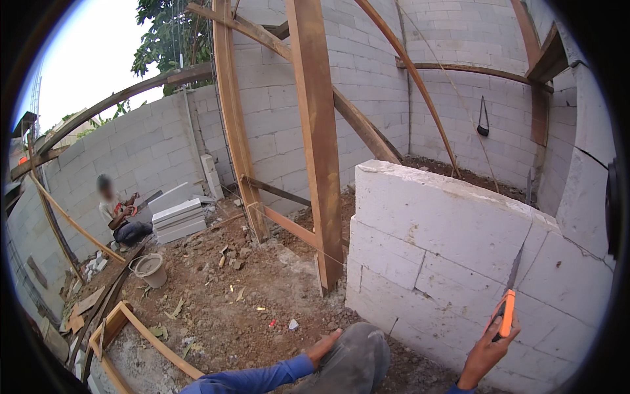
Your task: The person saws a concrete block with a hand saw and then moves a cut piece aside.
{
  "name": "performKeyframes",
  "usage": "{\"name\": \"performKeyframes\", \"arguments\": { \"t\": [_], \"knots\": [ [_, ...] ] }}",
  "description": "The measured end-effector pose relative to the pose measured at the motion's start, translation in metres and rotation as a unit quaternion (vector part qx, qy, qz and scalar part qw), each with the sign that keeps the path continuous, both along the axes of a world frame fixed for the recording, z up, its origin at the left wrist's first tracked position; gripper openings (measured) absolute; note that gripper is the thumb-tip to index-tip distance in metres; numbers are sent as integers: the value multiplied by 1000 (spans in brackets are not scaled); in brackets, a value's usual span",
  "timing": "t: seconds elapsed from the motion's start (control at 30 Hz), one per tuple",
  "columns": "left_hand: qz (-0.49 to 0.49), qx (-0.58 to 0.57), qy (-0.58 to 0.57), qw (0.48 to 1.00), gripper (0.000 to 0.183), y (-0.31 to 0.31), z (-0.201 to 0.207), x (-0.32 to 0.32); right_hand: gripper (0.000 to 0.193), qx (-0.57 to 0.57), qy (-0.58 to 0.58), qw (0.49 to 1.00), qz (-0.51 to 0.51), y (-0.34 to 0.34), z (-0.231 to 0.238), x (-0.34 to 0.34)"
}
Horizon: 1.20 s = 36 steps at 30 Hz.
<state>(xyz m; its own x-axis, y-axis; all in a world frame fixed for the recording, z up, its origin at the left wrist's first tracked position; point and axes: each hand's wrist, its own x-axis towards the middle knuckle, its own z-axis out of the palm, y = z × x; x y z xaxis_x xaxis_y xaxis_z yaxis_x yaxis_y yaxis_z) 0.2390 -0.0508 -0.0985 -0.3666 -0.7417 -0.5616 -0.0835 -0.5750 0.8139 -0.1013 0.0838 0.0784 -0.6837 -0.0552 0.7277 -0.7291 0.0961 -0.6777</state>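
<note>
My right hand [487,351] is wrapped around the orange and black handle of a hand saw [507,312]. Its narrow blade points up and away along the face of a low white block wall [420,256]. A thin line runs from near the blade's tip up to the wall's top edge; whether the blade sits inside a cut, I cannot tell. My left hand [323,347] lies on my grey-trousered knee [357,358], fingers stretched out and holding nothing.
Upright timber posts [316,144] and slanting braces stand ahead. On the dirt floor are a bucket [149,270] and a wooden frame [164,351]. At far left another person [118,213] sits with a saw beside stacked white blocks [178,220]. A black bag [483,125] hangs behind.
</note>
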Motion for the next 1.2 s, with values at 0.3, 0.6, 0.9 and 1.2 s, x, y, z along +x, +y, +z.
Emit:
{"name": "performKeyframes", "arguments": {
  "t": [0.3, 0.6, 0.9, 1.2],
  "knots": [
    [-138, -755, -41, 640, 96, -55, 267, -185, 40, 16, -150, 987, 58, 6, 3, 6],
    [-139, -859, -99, 483, 103, -103, 378, -380, 40, 81, -85, 992, 47, 8, 3, -1],
    [-267, -729, -208, 595, 107, -110, 380, -405, 42, 23, -108, 993, 35, 6, -6, -5],
    [-239, -746, -215, 584, 104, -113, 376, -411, 44, 16, -60, 998, 31, 5, -27, -11]
  ]
}}
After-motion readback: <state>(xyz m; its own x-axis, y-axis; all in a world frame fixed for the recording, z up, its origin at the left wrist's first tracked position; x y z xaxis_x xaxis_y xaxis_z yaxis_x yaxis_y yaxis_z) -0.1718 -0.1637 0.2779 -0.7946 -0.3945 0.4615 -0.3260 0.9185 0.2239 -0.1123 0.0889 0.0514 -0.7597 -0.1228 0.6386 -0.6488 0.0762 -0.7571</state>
